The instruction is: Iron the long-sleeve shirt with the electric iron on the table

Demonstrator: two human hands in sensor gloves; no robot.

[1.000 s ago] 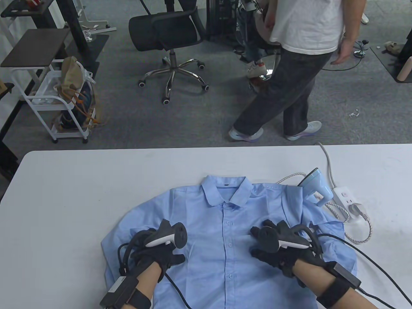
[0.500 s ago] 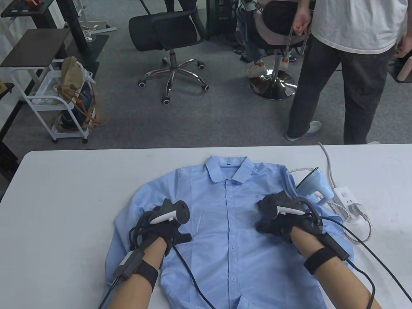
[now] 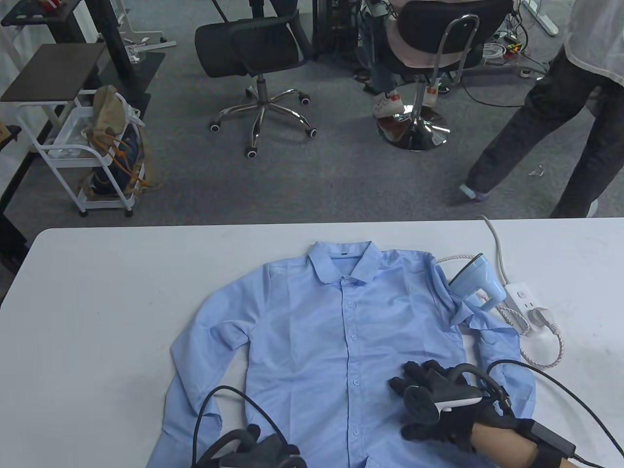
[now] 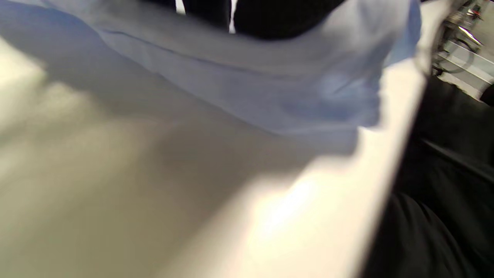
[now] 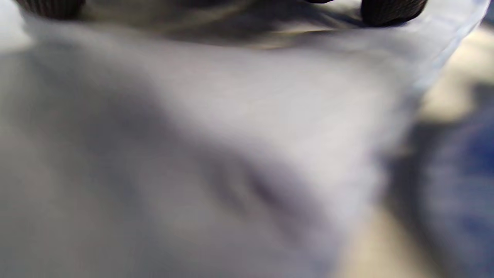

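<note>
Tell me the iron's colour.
Light blue; the electric iron shows best in the table view, beside the shirt.

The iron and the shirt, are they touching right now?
Touching. In the table view the pale blue iron sits at the shirt shoulder seam, its dark soleplate edge meeting the raised fabric there with no table showing between them.

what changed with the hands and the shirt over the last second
Both hands slid back down the shirt toward the person: the left hand is now at the hem by the table's near edge, the right hand lies flat on the lower right front. The shirt has shifted a little away from the person and looks flatter. A person in the background walked off to the right. The iron and power strip stayed put.
</note>
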